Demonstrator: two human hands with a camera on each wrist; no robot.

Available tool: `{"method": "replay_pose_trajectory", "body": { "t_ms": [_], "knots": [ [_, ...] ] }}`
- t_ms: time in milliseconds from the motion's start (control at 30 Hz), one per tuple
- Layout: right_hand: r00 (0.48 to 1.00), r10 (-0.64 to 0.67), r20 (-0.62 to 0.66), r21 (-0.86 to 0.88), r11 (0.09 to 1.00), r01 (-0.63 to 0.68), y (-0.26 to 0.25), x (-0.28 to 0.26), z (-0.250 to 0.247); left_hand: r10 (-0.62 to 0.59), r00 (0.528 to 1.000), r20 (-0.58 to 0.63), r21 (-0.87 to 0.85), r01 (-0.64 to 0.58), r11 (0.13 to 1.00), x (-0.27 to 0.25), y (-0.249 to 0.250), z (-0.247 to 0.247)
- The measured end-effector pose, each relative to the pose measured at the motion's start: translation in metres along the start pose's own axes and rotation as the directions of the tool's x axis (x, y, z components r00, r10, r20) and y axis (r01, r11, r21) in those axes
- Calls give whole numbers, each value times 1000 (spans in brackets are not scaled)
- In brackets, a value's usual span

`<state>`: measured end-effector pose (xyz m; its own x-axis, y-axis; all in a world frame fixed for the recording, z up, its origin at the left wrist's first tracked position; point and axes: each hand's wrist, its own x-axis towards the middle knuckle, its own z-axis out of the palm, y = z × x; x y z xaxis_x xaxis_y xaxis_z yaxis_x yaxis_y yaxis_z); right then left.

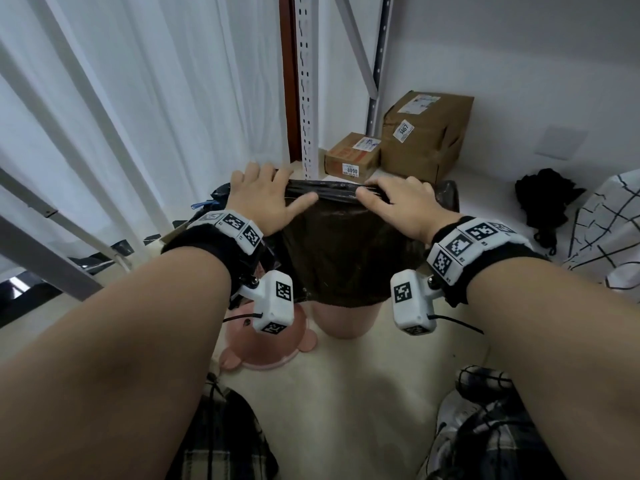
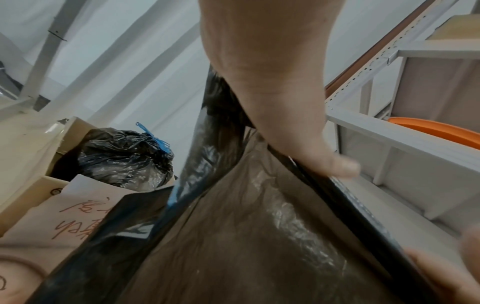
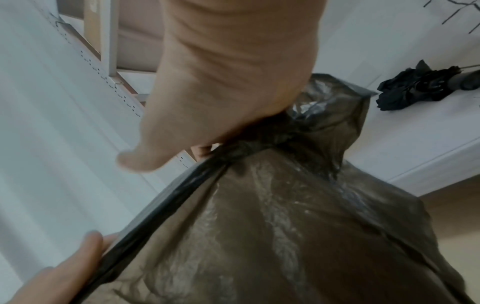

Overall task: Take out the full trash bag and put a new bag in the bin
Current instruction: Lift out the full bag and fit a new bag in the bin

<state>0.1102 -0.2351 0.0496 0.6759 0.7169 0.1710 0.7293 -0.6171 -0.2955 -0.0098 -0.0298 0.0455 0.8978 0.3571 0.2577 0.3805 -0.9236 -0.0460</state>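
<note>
At the far left, white curtains [image 1: 138,98] are hung behind slanted metal rails. Low on that side, a tied full trash bag [image 2: 124,156], black with a blue drawstring, is seen sitting in an open cardboard box [image 2: 33,181]. The left hand [image 1: 263,199] is curled over the rolled top edge of a new trash bag [image 1: 346,251], with the thumb pressed on the near side and the fingers wrapped over the far side. The thin, dark, translucent bag is held up in the air between both hands and is hung down in front of a knee and a pink bin lid [image 1: 266,344] on the floor. The right hand [image 1: 398,202] is closed on the same rolled edge, the film gathered under its palm. Behind, a perforated shelf upright [image 1: 308,84] and two parcels [image 1: 398,143] are seen. At the far right, a folded black umbrella [image 3: 426,84] is laid on the floor.
</note>
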Motion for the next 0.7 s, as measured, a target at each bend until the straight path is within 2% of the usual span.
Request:
{"method": "replay_pose_trajectory", "body": {
  "t_ms": [100, 167, 267, 367, 533, 633, 700],
  "knots": [
    [996, 85, 13, -19, 996, -84, -1, -1, -1, 0, 998, 61, -133, 8, 991, 3, 2, -3],
    [994, 110, 14, -95, 990, -108, -1, 3, -2, 22, 995, 102, -129, -9, 992, 6, 2, -5],
    [993, 87, 82, -143, 987, -75, -1, 4, -2, 36, 989, 144, -92, -22, 995, 8, 2, -7],
    [996, 41, 80, -82, 996, -34, -5, 2, -5, 85, 988, 126, -125, -69, 990, 5, 5, -11],
    [999, 40, 9, 34, 999, -40, -15, 1, -8, 166, 977, 131, -344, -112, 932, 3, 13, -14],
    [999, 49, 1, 64, 997, -49, -18, 1, -7, 197, 967, 164, -240, -155, 958, 7, 14, -11],
    [998, 54, -20, 18, 998, -54, -15, 2, -7, 188, 974, 129, -181, -164, 970, 7, 13, -11]
  ]
}}
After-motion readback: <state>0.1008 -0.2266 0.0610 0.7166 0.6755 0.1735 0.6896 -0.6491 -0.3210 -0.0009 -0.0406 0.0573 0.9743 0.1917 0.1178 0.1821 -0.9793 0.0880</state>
